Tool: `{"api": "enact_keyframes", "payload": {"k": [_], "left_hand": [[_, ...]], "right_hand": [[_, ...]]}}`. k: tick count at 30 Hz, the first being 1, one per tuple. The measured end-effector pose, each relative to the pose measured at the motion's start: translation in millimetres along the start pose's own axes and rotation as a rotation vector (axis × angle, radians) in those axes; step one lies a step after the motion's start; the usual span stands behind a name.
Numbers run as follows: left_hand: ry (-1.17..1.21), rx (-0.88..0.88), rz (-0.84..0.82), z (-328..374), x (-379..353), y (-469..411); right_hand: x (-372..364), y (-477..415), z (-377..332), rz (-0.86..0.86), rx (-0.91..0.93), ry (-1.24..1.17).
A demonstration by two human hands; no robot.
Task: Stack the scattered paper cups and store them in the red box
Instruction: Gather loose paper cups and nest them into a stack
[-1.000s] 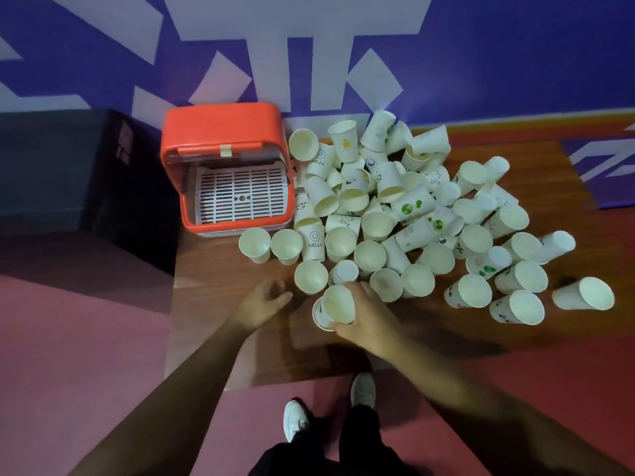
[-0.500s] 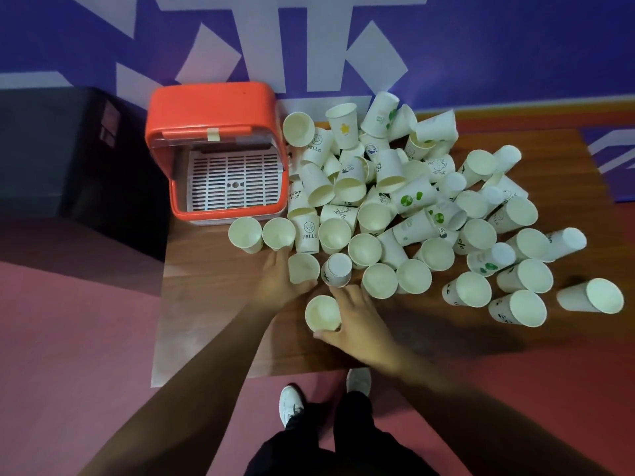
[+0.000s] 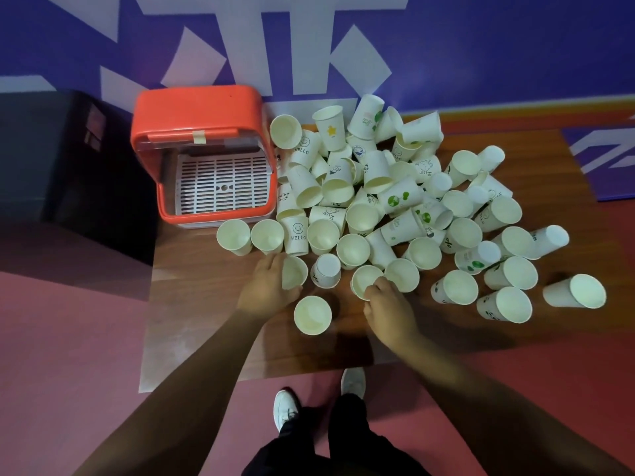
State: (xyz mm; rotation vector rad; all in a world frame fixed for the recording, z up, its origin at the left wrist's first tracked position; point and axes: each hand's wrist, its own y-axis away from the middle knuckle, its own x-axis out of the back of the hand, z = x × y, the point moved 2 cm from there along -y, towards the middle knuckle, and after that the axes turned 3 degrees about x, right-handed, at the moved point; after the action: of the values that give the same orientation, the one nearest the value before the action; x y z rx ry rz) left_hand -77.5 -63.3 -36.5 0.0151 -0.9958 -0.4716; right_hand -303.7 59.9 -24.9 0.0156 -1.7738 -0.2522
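The gathering step looks barely begun: the left hand (image 3: 266, 290) wraps one paper cup (image 3: 293, 272) and the right hand (image 3: 386, 305) pinches another cup (image 3: 365, 281), both below the empty red box (image 3: 196, 111), so next they likely need nesting together.

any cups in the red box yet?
No. The red box shows only its bare white slatted tray; all paper cups lie on the table.

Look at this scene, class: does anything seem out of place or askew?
Yes. Dozens of paper cups lie jumbled on the table, mostly tipped sideways, none stacked. The red box holds only its white grid tray. A strip of tape sits on its lid edge.
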Motion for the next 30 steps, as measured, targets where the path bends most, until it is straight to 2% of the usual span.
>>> {"api": "enact_keyframes", "payload": {"k": [8, 11, 14, 18, 22, 30], "left_hand": [[0.279, -0.083, 0.139, -1.9, 45.2, 38.0], [0.395, -0.108, 0.167, 6.0, 61.7, 52.6], [0.469, -0.146, 0.178, 19.6, 68.4, 66.5], [0.437, -0.191, 0.078, 28.3, 53.5, 79.2], [0.307, -0.231, 0.016, 29.8, 26.9, 83.9], [0.166, -0.112, -0.129, 32.6, -27.6, 77.6]], "right_hand": [[17.5, 5.8, -0.1, 0.108, 0.009, -0.16], [31.8, 13.5, 1.5, 0.201, 0.011, -0.327], [51.9, 23.3, 2.3, 0.314, 0.001, -0.397], [71.8, 28.0, 1.6, 0.306, -0.074, -0.556], [78.3, 29.0, -2.9, 0.266, -0.157, -0.671], [76.0, 37.5, -10.6, 0.24, -0.179, -0.731]]}}
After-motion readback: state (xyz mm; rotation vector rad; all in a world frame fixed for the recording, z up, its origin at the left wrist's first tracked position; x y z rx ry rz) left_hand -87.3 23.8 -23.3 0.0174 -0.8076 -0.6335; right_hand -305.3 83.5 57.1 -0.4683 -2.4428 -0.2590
